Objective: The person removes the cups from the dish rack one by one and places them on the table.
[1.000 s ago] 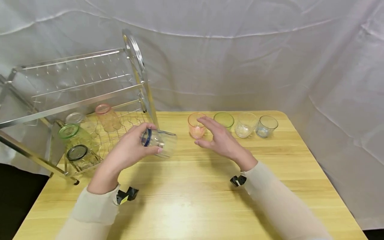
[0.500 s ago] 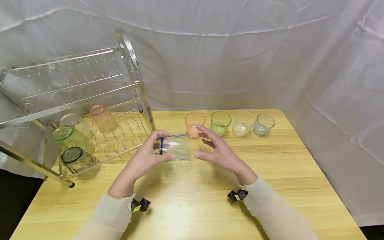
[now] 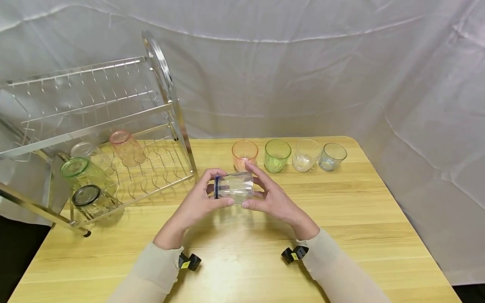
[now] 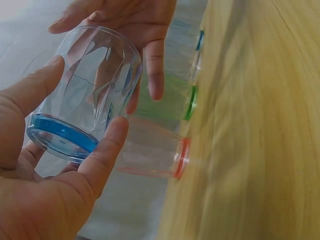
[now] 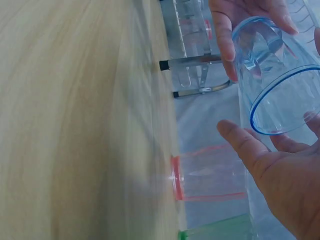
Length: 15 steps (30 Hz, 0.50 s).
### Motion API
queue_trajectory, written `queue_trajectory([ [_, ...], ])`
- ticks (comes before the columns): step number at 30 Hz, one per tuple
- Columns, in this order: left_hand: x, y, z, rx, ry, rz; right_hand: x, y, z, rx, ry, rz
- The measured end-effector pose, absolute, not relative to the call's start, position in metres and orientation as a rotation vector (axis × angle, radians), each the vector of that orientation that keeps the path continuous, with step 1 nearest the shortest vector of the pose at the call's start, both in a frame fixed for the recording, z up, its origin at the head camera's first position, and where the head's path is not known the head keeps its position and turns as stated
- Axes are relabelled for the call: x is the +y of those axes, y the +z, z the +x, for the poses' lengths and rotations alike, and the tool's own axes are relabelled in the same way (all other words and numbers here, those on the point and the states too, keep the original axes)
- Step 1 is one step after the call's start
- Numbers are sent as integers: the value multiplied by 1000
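A clear drinking glass with a blue-tinted base lies sideways in the air over the table, its mouth toward the right. My left hand grips it near the base, thumb on the near side and fingers on the far side. Around the mouth end, my right hand is spread, with its thumb and fingertips right at the rim. In the right wrist view the glass shows its blue rim facing the right palm, and the index finger stretches out beside it. An orange-pink glass stands upright just behind the hands.
Green, clear and bluish glasses continue the row along the table's back edge. At left stands a two-tier metal rack; pink, green and dark glasses sit upside down on its lower tier.
My left hand has carried the glass rightward from beside the rack to mid-table. The right hand, nearly still, now has the glass's mouth between its thumb and fingers. The view has shifted slightly.
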<state>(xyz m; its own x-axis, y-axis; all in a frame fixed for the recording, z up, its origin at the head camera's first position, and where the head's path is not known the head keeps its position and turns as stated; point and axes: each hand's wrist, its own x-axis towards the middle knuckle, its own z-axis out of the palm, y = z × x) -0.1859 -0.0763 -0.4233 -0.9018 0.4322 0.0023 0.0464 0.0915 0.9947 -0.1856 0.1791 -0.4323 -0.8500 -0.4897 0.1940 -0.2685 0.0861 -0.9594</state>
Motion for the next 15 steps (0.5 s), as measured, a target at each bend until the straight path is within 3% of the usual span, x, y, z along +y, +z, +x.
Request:
queue_trajectory([
  [15,-68,-431,-188,2067,1900,477,177,-437,-181,2079,-2003,-629],
])
